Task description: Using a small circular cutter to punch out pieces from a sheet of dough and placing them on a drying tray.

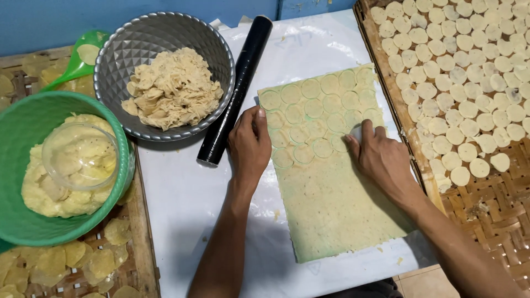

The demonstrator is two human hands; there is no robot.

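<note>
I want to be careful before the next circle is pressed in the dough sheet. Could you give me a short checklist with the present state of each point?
1. Left hand steadies the dough sheet at its left edge: ok.
2. Right hand has the small round cutter pressed on the sheet: ok, though the hand mostly hides the cutter.
3. Uncut dough left below the cut rows: ok, the near half is plain.
4. Black rolling pin lies clear of the sheet: ok, it rests to the left.
5. Free room on the woven tray for new circles: ok, its near part is bare.
6. Cutter fully through the dough: cannot tell.
</note>
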